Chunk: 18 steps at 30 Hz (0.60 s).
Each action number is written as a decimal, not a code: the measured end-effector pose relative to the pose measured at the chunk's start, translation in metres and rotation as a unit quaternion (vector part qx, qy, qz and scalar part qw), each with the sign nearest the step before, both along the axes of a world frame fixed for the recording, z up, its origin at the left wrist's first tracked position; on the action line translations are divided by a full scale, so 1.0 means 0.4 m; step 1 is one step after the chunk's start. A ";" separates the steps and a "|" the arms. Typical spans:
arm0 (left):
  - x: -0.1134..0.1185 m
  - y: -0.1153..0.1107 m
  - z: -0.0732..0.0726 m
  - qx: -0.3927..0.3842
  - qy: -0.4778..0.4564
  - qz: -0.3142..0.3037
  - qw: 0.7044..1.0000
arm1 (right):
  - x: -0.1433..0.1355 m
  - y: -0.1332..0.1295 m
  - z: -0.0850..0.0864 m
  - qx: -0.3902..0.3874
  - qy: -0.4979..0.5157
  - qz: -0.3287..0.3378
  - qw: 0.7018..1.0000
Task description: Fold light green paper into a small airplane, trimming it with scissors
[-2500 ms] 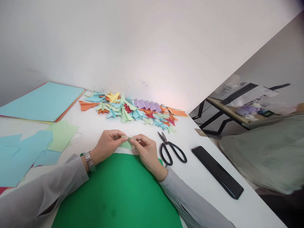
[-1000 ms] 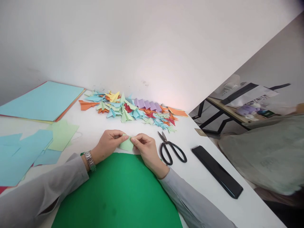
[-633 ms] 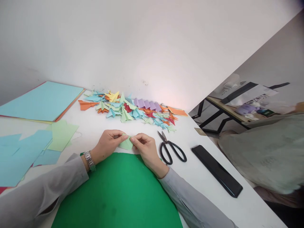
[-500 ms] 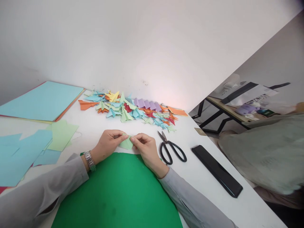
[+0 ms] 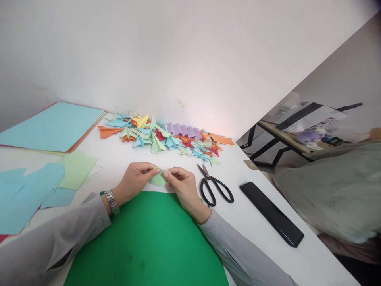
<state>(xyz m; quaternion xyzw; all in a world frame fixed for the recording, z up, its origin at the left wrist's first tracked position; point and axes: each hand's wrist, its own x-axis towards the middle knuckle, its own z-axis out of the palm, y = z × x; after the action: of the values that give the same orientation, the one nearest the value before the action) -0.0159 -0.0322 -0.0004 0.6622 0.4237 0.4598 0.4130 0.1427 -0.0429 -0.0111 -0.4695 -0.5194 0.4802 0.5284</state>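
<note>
Between my two hands is a small piece of light green paper (image 5: 158, 180), partly folded, just past the far edge of the green sheet (image 5: 143, 238). My left hand (image 5: 137, 178), with a metal watch at the wrist, pinches its left side between thumb and fingers. On the paper's right side, my right hand (image 5: 185, 188) pinches it with thumb and forefinger. The fingertips hide parts of its upper edge. Black-handled scissors (image 5: 212, 184) lie with parted blades to the right of my right hand.
Folded paper pieces (image 5: 160, 139) in many colours lie heaped along the wall. At left are a stack of large coloured sheets (image 5: 53, 125) and loose cut papers (image 5: 38, 190). A long black case (image 5: 271, 212) rests near the right table edge, with a person (image 5: 336, 190) beyond.
Both hands keep their pinch on the light green paper, with only slight finger movement. A little more of its upper edge shows at the right thumb.
</note>
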 end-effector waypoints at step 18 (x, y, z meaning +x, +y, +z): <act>0.004 -0.001 -0.001 -0.012 0.035 -0.016 0.999 | 0.004 -0.002 0.001 0.035 -0.022 0.017 0.999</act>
<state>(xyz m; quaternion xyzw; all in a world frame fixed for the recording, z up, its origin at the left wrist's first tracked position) -0.0143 -0.0327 -0.0006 0.6795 0.4330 0.4243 0.4133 0.1444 -0.0439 -0.0106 -0.4521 -0.5554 0.4606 0.5245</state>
